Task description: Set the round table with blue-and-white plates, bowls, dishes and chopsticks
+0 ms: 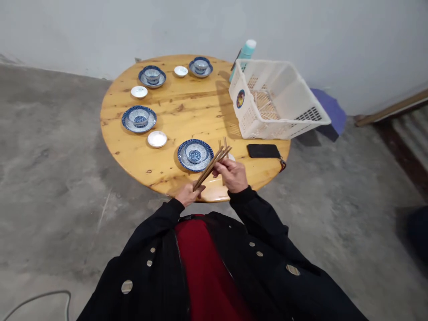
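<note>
Several wooden chopsticks are held in a bundle above the near edge of the round table. My left hand is closed round their lower ends. With its fingers pinched, my right hand grips chopsticks near the upper end, and a few tips stick up past the fingers. Just beyond my hands sits a blue-patterned plate with a matching bowl on it. A small white dish is partly hidden behind my right hand.
Other plates with bowls stand along the left and far sides, among them a near-left plate beside a white dish. On the right are a white plastic basket, a black phone and a teal bottle. A purple umbrella is behind the basket.
</note>
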A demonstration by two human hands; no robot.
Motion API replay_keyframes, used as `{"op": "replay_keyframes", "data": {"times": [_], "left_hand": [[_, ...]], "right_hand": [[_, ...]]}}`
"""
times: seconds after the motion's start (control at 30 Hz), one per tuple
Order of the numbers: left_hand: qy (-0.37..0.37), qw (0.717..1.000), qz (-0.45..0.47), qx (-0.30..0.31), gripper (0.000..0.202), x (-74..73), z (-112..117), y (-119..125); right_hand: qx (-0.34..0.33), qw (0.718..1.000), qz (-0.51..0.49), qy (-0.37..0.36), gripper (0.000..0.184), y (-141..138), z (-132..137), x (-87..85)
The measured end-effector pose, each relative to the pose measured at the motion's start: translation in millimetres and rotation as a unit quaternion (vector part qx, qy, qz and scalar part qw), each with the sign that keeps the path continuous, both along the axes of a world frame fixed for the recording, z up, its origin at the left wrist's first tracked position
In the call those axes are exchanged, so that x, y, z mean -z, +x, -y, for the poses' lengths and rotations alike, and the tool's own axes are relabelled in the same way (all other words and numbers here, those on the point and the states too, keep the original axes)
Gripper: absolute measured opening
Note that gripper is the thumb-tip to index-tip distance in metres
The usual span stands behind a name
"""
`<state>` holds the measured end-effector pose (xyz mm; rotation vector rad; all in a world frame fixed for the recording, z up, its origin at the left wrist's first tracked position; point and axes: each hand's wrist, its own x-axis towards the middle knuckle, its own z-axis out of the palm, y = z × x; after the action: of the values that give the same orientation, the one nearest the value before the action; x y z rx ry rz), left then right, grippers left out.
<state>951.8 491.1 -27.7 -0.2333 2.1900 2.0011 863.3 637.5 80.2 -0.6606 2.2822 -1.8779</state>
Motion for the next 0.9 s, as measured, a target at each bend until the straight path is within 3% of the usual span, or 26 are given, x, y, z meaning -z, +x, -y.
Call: {"op": "replay_keyframes", "data": {"times": [0.07,0.17,0.3,0.5,0.7,0.8,0.9], "left_hand": [[0.0,1.0,-0.02,-0.014,0.04,-21.4,4,12],[0.094,0.995,-0.01,-0.043,0.041,-48.4,12,27],[0.192,0.976,0.025,-0.104,0.042,-65.2,31,49],[0.201,0.961,0.037,-0.187,0.044,-69.1,79,85],[0.178,0.96,0.058,-0.206,0.045,-67.6,123,113],[0.147,0.967,0.066,-0.198,0.047,-61.1,140,125],[0.134,0.968,0.075,-0.197,0.048,-52.7,155,136]], "right_hand": [[0.028,0.997,0.057,-0.044,0.028,-5,3,-5.8],[0.053,0.988,0.111,-0.092,0.029,-10,20,-10.2],[0.064,0.977,0.159,-0.127,0.03,-2,62,-6.8],[-0.038,0.966,0.234,-0.103,0.035,35,127,6.3],[-0.071,0.954,0.276,-0.097,0.044,69,176,21.8],[-0.059,0.957,0.267,-0.1,0.047,60,185,25.8],[0.009,0.965,0.231,-0.121,0.044,28,185,26.2]]}}
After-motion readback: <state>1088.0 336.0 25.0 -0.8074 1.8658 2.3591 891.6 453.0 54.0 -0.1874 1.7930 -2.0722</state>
